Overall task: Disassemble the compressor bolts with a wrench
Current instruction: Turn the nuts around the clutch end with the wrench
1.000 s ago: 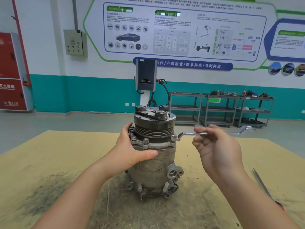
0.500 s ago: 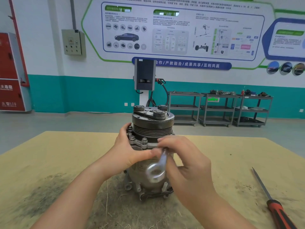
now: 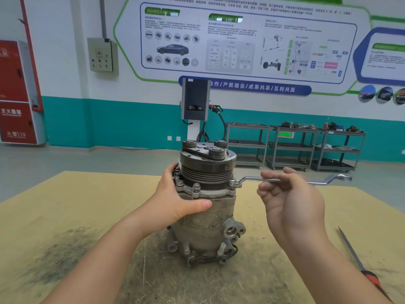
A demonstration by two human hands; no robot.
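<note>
Left hand clasps the compressor; right hand (fingers curled) holds the wrench.

Blue banner beneath the wall display board: white characters "合作/产教融合/成果共享/互利共赢"; the board's smaller print is too fine to read. Red fire cabinet at far left: white characters "灭火器箱" on the lower door, and under them a line ending in "119". Green lit sign on the middle shelf cart: illegible. Stamped marking on the compressor body: worn, unreadable.
</note>
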